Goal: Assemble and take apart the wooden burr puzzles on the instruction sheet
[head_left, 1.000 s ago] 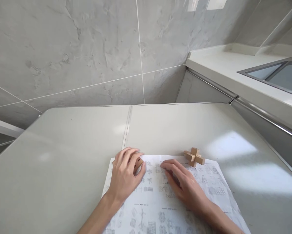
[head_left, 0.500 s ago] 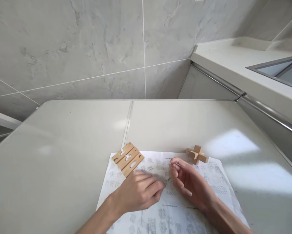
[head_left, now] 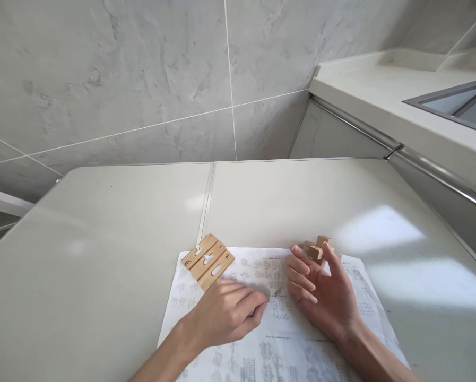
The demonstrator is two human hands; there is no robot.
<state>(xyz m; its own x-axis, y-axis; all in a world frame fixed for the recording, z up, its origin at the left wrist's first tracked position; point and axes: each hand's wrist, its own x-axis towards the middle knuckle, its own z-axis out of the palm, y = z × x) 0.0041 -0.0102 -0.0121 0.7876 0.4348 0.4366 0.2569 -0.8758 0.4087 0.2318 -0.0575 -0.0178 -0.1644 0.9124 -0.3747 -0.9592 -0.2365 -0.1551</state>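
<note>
My left hand (head_left: 228,314) rests palm down on the printed sheet (head_left: 206,366), fingers curled and the index fingertip close to the thumb. Its palm side is hidden, so whether anything is inside I cannot tell. Just beyond its knuckles lie flat wooden puzzle pieces (head_left: 200,268) side by side, with cut-out slots and handwritten marks, one reading 2. My right hand (head_left: 326,297) is turned palm up, open and holding nothing, with the thumb raised apart from loosely bent fingers. Behind its thumb and fingertips stands an interlocking wooden cross-shaped puzzle (head_left: 316,251), partly covered; contact is unclear.
The sheet with small printed diagrams lies on a pale glossy table (head_left: 102,276) with a seam (head_left: 206,204) running away from me. Beyond is a grey tiled wall (head_left: 142,69). A white counter (head_left: 365,95) with a metal-framed opening (head_left: 460,109) rises on the right.
My right hand has moved slightly right and rolled further palm up, its thumb lifting in front of the cross-shaped puzzle. My left hand and the flat pieces stay in place; the view shifts slightly.
</note>
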